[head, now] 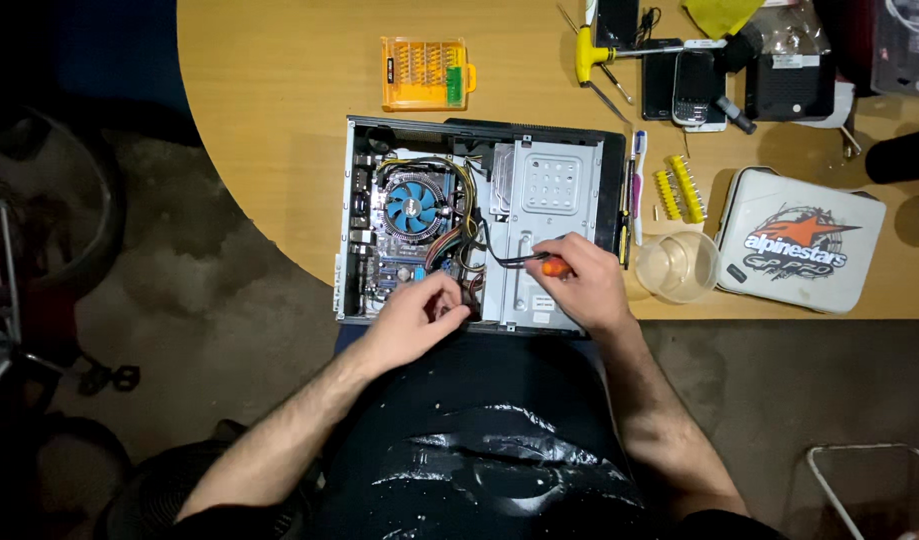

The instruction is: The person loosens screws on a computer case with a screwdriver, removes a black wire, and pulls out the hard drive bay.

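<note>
The open PC case [479, 225] lies at the near edge of the wooden table [279, 130], its front side slightly overhanging toward the person's lap. The table's curved rim sweeps off at 9 o'clock of the case, with dark floor beyond. At 12 o'clock there is bare wood up to an orange bit box [426, 73]. At 3 o'clock room is tight: a toothbrush [637, 170] lies just beside the case wall, then yellow bits [678, 188], a clear cup [678, 266] and a white pouch [799, 238]. Phones [691, 85] and a yellow T-handle tool [591, 52] crowd the 1 o'clock corner.

The right hand [584, 285] rests on the grey drive cage [549, 215], fingers curled tight around an orange-handled screwdriver [542, 264] whose dark shaft points toward 9 o'clock, at the cables [464, 235] between cage and fan [414, 205].

The left hand [414, 320] is at the case's near edge, 5 o'clock of the fan, fingers bent and pinched down inside by the cables. What they hold, if anything, cannot be told.
</note>
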